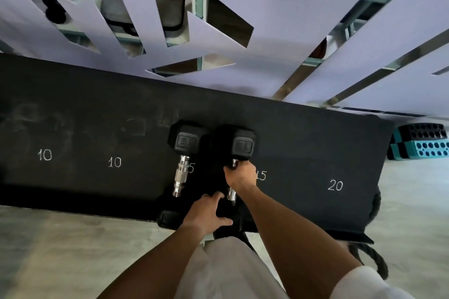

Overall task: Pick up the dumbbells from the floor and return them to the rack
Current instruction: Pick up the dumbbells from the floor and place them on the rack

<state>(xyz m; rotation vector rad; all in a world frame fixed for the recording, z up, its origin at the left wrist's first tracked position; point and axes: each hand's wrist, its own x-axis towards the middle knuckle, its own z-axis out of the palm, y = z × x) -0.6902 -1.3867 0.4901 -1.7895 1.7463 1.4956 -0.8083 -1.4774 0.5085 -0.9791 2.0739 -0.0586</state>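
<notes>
From the head camera, looking down, a black rack shelf point(97, 128) runs across the middle of the view, with white chalked numbers along it: 10, 10, a partly hidden 5, 15 and 20. Two black hex dumbbells lie on it side by side, handles pointing toward the person. The left dumbbell point(181, 172) rests free on the shelf, its far head up by the back of the shelf and its chrome handle bare; its near head sits at the shelf's front edge, just left of the left hand.

The right dumbbell point(240, 145) lies just beside it, over the spot marked 15. The right hand point(240, 175) is wrapped closed around the upper part of its chrome handle, just below the far head. The left hand point(206, 211) is spread, fingers apart, resting on the near head of that same dumbbell at the shelf's front edge; it presses rather than grips.

Below the arms, light trousers point(230, 269) show, with pale floor point(60, 250) on both sides. A teal and black perforated block point(422, 145) sits on the floor beyond the shelf's right end.
</notes>
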